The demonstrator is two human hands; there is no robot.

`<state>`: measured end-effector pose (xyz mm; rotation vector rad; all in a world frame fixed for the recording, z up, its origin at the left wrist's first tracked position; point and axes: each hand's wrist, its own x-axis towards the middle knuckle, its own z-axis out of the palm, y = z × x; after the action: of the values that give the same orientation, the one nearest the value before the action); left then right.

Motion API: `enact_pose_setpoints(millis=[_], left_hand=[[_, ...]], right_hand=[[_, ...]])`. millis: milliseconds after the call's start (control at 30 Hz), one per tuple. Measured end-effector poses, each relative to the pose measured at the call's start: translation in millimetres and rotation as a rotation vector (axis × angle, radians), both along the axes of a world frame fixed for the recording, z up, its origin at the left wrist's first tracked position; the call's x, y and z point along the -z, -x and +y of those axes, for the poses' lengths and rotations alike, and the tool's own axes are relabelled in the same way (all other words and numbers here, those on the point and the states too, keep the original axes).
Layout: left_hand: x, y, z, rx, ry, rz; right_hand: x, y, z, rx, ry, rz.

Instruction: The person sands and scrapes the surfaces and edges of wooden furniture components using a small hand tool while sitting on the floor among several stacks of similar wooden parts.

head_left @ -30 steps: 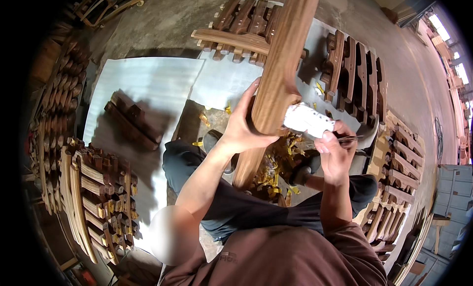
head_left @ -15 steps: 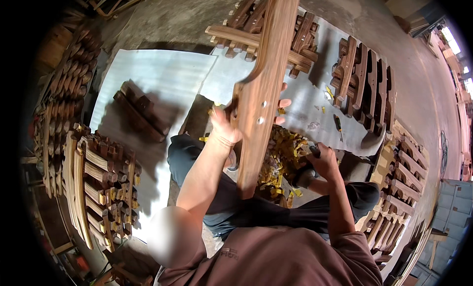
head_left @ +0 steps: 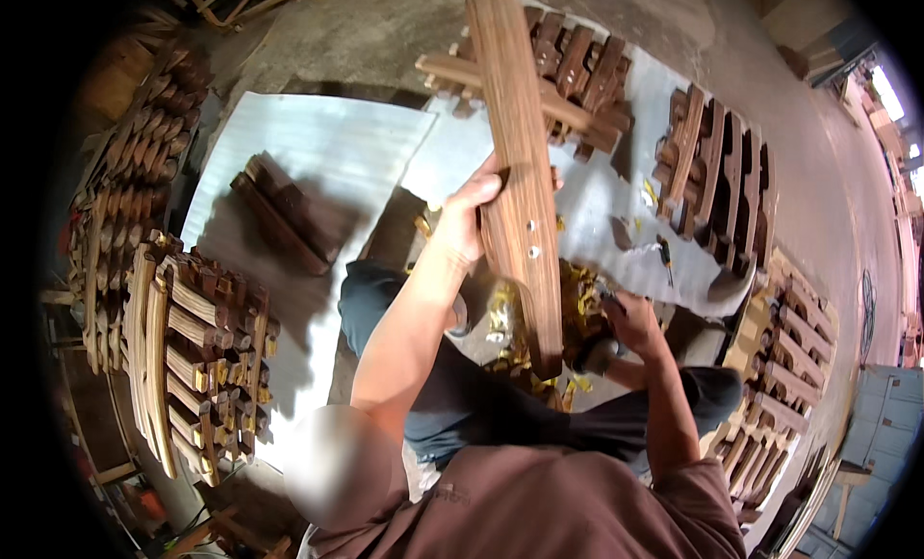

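My left hand [head_left: 466, 212] is closed around the middle of a long brown wooden furniture piece [head_left: 517, 145], its thumb on the near face. Two light round spots show on that face, and orange-yellow covers the far tip. The piece stands lengthwise before me, its near end above my lap. To the right of it, my right hand [head_left: 632, 322] is closed on a small dark handheld tool [head_left: 606, 292], mostly hidden by the fingers; its exact kind cannot be made out. Beneath lie crumpled yellow strips [head_left: 579, 282] between my feet.
A screwdriver [head_left: 664, 259] lies on the pale sheet [head_left: 602, 217] at right. Dark wooden parts [head_left: 717, 164] are lined up beyond it. More stacked parts stand at left [head_left: 188, 357] and right [head_left: 789, 347]; a short pair [head_left: 279, 222] rests on the left sheet.
The wooden piece has turned in my left hand; its far end has swung left and now shows the orange-yellow tip. My right hand, still closed on the tool, has shifted slightly toward me.
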<state>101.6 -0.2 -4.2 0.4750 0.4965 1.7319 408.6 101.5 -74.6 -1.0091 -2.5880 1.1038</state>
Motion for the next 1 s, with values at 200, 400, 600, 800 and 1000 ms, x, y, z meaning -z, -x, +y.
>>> enact_pose_setpoints(millis=[200, 400, 600, 800, 1000], left_hand=[[25, -5, 5, -0.255, 0.325, 0.342], [26, -17, 5, -0.291, 0.248, 0.675], [5, -32, -1, -0.340, 0.347, 1.127], [15, -41, 1, -0.680, 0.439, 1.672], [14, -37, -5, -0.832, 0.428, 1.913]], right_hand=[[-37, 12, 0, 0.318, 0.461, 0.468], [-109, 52, 1, 0.349, 0.192, 0.445], [-154, 76, -5, 0.281, 0.187, 0.705], [-169, 84, 2, 0.234, 0.143, 0.833], [-151, 86, 7, 0.324, -0.090, 0.660]])
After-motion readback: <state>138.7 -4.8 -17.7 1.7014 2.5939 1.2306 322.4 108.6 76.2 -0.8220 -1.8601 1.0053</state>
